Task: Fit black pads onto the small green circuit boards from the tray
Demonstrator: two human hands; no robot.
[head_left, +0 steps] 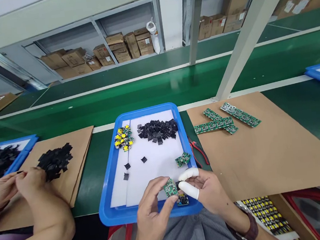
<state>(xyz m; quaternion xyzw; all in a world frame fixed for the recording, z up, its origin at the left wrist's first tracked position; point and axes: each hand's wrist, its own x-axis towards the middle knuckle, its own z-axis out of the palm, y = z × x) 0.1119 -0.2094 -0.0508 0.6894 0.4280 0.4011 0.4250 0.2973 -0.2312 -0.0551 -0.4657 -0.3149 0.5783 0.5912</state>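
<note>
Over the near edge of the blue tray (103,203), my left hand (155,209) pinches a small green circuit board (170,188) between thumb and fingers. My right hand (205,186), with white finger cots on thumb and forefinger, pinches a small black piece (178,185) against the board's right side. Just below them sits a board with dark and yellow components (182,200). Farther in the tray lie a heap of flat black pieces (158,130), a few loose ones, a cluster of yellow-topped assemblies (123,138) and some small green boards (182,159).
Red-handled pliers (200,152) lie right of the tray. Long green circuit strips (240,114) rest on a cardboard sheet (268,157). At left, a co-worker's hands (19,184) work beside a black heap (56,160). A box of yellow-topped parts (269,215) stands low at right.
</note>
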